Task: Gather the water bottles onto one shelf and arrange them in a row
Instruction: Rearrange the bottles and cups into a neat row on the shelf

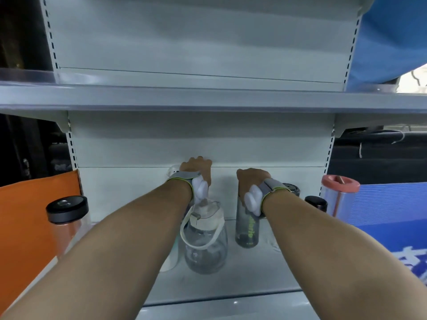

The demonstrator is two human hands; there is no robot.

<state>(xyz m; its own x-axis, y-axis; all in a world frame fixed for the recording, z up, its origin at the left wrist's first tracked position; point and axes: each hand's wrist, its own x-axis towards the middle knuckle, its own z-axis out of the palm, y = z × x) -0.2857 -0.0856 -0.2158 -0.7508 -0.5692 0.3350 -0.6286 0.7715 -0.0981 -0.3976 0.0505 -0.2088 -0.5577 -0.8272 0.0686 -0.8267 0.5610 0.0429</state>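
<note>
My right hand (253, 180) is closed over the top of a tall grey bottle with green lettering (247, 229), which stands on the lower shelf (249, 273). My left hand (196, 168) reaches further back with its fingers curled down; what lies under them is hidden. A white cap (173, 170) peeks out just left of that wrist. Below the left wrist stands a wide clear bottle with a cream lid and carry strap (204, 241). My left forearm mostly hides a pale bottle (169, 257) beside it.
A black-lidded clear bottle (67, 210) stands at the shelf's left end. At the right end are a pink-lidded clear tumbler (339, 185), a black-capped bottle (315, 203) and a dark lid (293, 188). The upper shelf (208, 98) overhangs the hands. An orange panel sits left, a blue one right.
</note>
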